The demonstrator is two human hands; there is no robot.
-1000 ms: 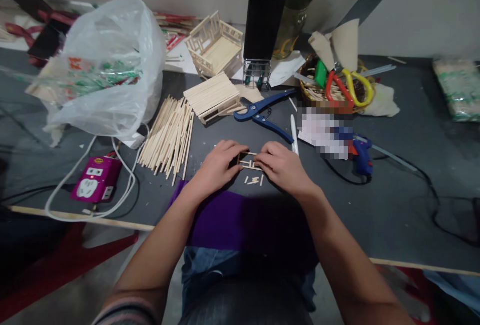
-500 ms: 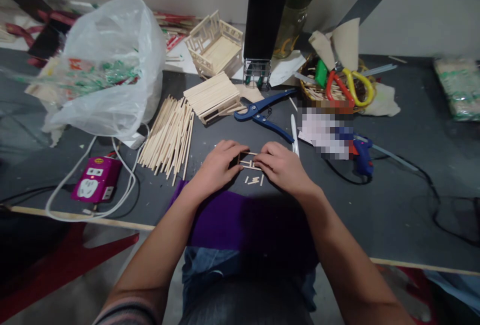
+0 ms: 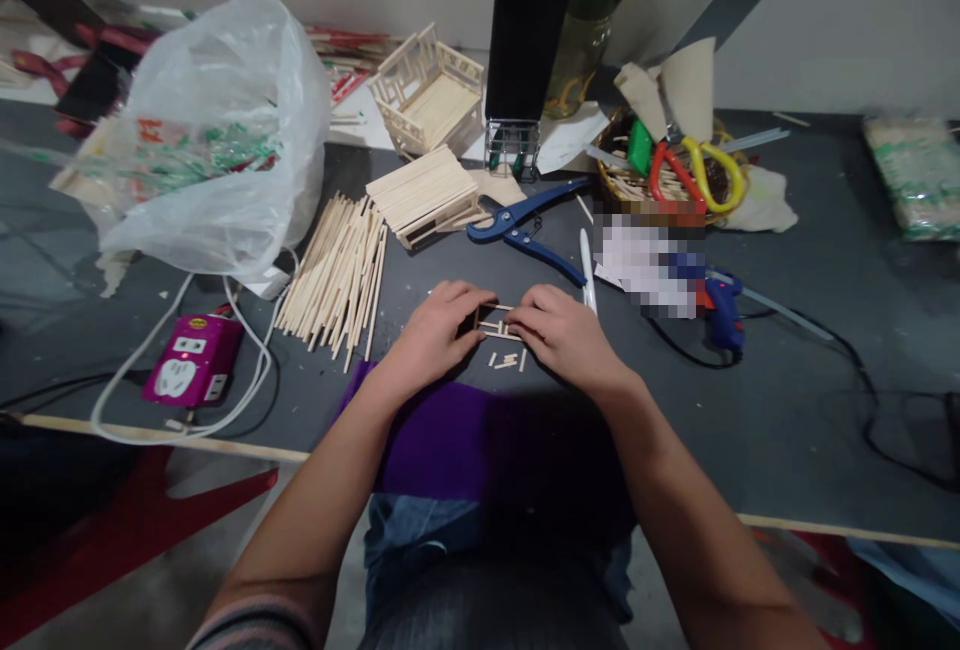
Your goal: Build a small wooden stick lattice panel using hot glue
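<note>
Here I am seeing one small stick frame (image 3: 495, 334) on the grey tabletop (image 3: 787, 350), between the left hand (image 3: 442, 328) and the right hand (image 3: 559, 327), each pinching one end. On its near side, short cut pieces (image 3: 507, 362) are lying. Farther out, a heap of sticks (image 3: 334, 275) is spreading leftward, a blue cutter (image 3: 513, 227) is resting beyond, a glue gun (image 3: 726, 315) is lying rightward.

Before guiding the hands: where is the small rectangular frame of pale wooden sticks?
In the head view's centre, the small frame is held between the left hand and right hand, just beyond short, pale wooden pieces.
</note>
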